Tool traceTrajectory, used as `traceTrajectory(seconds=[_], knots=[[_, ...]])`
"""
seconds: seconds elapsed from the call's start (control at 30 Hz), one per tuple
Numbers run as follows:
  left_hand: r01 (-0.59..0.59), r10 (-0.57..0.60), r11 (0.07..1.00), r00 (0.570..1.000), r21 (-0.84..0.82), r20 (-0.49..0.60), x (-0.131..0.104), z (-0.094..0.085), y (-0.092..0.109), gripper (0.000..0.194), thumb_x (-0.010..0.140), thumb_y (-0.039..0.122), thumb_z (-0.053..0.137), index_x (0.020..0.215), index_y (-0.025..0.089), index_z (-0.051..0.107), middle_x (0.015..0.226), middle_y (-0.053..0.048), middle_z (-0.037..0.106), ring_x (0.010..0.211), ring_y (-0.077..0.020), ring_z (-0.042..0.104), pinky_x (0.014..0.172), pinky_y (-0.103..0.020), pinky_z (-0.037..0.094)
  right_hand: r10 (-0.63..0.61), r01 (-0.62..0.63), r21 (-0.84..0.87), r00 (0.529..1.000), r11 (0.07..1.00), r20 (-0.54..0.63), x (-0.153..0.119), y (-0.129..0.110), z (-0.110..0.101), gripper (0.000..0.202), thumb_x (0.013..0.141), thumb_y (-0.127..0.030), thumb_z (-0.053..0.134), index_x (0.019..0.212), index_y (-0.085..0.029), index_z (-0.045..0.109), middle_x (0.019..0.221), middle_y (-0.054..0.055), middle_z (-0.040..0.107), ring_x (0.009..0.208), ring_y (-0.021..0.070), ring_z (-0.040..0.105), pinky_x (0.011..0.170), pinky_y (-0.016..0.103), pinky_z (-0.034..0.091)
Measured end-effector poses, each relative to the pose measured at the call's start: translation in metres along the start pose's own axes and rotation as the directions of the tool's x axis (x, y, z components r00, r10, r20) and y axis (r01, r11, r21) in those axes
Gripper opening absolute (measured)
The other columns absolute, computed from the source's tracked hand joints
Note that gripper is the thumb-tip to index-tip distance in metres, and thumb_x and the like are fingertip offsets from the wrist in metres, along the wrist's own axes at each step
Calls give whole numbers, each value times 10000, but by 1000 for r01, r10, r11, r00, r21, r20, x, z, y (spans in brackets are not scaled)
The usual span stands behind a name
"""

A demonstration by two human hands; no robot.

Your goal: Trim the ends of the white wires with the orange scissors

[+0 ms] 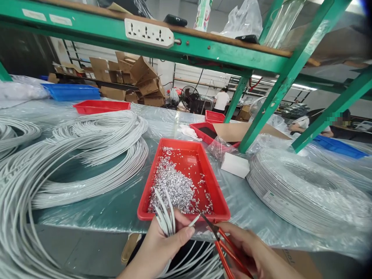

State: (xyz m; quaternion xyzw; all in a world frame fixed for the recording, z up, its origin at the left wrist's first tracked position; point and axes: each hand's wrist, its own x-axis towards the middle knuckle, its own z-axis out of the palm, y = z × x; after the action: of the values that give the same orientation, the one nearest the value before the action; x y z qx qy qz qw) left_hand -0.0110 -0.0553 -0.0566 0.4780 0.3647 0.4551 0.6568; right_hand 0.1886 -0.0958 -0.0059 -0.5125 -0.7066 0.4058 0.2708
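My left hand is closed around a bundle of white cables, whose ends stick up over the front edge of a red tray. One cable end is pinched between thumb and forefinger and points right. My right hand grips red-handled pliers or cutters; their dark jaws are close to that cable end, and whether they touch it I cannot tell. Inside the tray lies a heap of small shiny metal pieces. More cable lengths hang below my hands.
Large coils of white cable lie to the left, and a plastic-wrapped cable coil to the right. A small white box stands beside the tray. Green shelf posts rise from the table. Other people are in the background.
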Motion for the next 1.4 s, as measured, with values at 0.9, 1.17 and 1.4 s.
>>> traceTrajectory(seconds=[0.9,1.17,1.4], knots=[[29,-21,999,959,-24,283,3,-1,9,261,738,381,633,654,133,622,498,15,550,476,-93,506,507,-215,386,-26,68,-227,982,972,186,-6,-6,-22,241,848,-236,496,1075,-207,570,739,29,603,664,178,537,567,275,405],[-37,-4,987,967,157,256,-2,10,12,229,767,334,594,647,140,612,555,17,545,501,-90,430,504,-214,343,39,-57,588,998,807,44,24,4,15,259,726,-383,678,680,-138,609,373,-97,414,321,40,265,349,206,155],[-177,120,957,963,228,242,-3,14,10,117,788,219,561,702,167,622,687,-18,621,675,-155,556,657,-261,420,71,-122,815,992,567,100,34,14,40,329,784,-426,578,570,-203,466,310,-152,260,270,39,136,348,212,194]])
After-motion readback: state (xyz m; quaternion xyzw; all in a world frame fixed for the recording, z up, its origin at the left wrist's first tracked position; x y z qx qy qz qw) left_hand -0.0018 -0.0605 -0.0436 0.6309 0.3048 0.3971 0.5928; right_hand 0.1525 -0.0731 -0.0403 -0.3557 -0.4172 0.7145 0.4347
